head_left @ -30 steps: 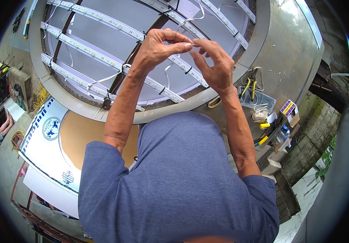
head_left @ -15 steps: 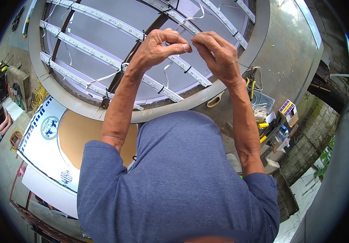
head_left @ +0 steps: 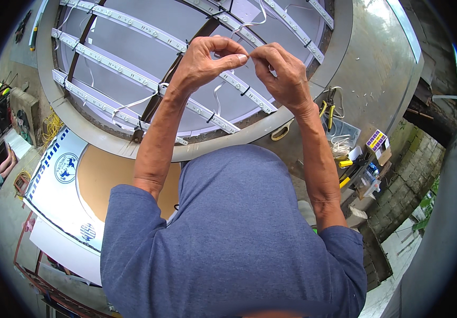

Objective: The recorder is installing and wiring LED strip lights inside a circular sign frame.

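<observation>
My left hand (head_left: 207,62) and my right hand (head_left: 287,74) meet fingertip to fingertip over a big round metal frame (head_left: 98,134). Both are pinched closed. Whatever sits between the fingertips is too small to make out. Beneath them, white LED strips (head_left: 114,66) run slantwise across the frame, fastened with black ties to dark crossbars (head_left: 151,106). Thin white wires (head_left: 133,104) loop between the strips. A pale panel (head_left: 133,40) shows behind the strips.
Right of the frame lie scissors (head_left: 281,131), yellow-handled pliers (head_left: 331,110), a grey tray (head_left: 348,130) and a purple-and-white box (head_left: 376,139). A printed white sheet (head_left: 88,212) is at lower left. A coil of yellow cord (head_left: 52,127) and another person's legs (head_left: 7,167) appear far left.
My fingertips have shifted very slightly and stay together. My right hand has tilted a little and moved slightly left. The frame and strips look unchanged.
</observation>
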`<state>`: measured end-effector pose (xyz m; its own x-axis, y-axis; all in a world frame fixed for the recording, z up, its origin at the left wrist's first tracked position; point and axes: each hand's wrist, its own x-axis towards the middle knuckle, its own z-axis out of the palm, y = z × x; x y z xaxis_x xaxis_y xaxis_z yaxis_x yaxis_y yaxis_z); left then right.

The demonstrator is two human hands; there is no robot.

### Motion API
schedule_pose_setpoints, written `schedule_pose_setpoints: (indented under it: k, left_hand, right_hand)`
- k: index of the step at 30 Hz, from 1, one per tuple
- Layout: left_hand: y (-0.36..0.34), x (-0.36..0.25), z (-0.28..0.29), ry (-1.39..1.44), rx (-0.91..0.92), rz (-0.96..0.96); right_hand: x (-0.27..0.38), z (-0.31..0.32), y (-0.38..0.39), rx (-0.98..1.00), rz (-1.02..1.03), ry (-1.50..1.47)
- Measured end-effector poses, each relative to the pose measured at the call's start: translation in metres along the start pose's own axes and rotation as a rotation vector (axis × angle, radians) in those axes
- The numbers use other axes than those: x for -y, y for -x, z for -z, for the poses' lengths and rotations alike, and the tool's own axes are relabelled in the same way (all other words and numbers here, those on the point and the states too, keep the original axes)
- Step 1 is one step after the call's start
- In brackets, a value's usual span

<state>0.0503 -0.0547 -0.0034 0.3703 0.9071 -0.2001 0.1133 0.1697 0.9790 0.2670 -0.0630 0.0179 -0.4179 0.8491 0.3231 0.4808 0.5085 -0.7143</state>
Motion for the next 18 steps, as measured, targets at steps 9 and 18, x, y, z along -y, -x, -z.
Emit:
schedule_pose_setpoints:
  k: [9,18]
  left_hand:
    - [-0.0008,0.0015,0.0002,-0.082,0.014,-0.023]
    - [-0.0006,0.0024,-0.0005,-0.061,0.014,-0.013]
  right_hand:
    - [-0.0005,-0.0029,0.003,0.02,0.003,-0.036]
    - [-0.0009,-0.0022,0.004,0.029,-0.011,-0.054]
